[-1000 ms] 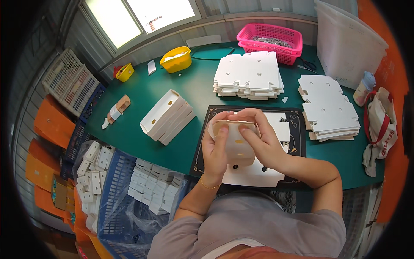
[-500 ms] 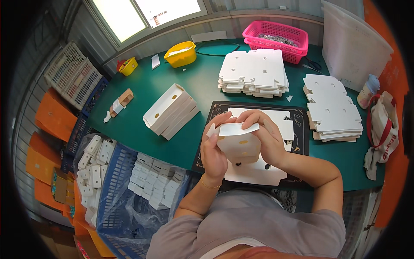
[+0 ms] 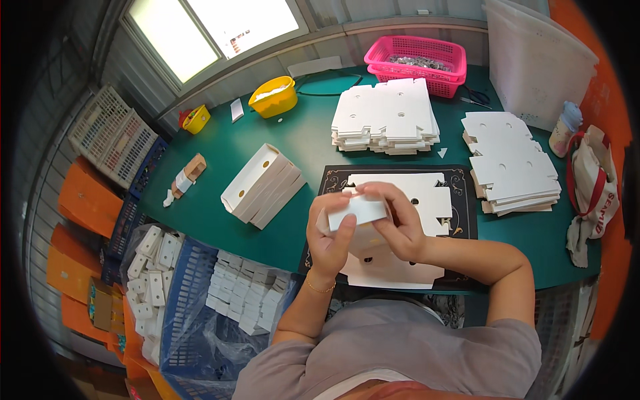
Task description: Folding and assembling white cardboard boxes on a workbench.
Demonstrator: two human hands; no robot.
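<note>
At the lower left of the frame sits a blue crate (image 3: 193, 293) lined with clear plastic and already holding rows of small folded white boxes (image 3: 243, 297), so a good batch looks finished. Up on the green tabletop (image 3: 313, 150), left of centre, lies a bundle of folded white sleeves (image 3: 263, 187), with a small yellow tub (image 3: 197, 119) and a bigger yellow tub (image 3: 273, 97) toward the upper left by the window. Centre frame now: the left hand (image 3: 328, 240) grips the near end of a small white box (image 3: 357, 212) while the right hand (image 3: 399, 227) wraps over its far side, fingers curled on the flaps; the box is held up just above a black mat (image 3: 460, 180), half formed by the look of it, with closing left to do. Flat white blanks (image 3: 407, 193) wait on the mat beneath. Further right, two tall stacks of blanks (image 3: 387, 117) and (image 3: 510, 163) suggest plenty remains. Upper right shows a pink basket (image 3: 417, 60) and a large translucent bin (image 3: 540, 60); a cloth bag (image 3: 593, 190) hangs at the right edge. Metal walls and a bright window close the room.
</note>
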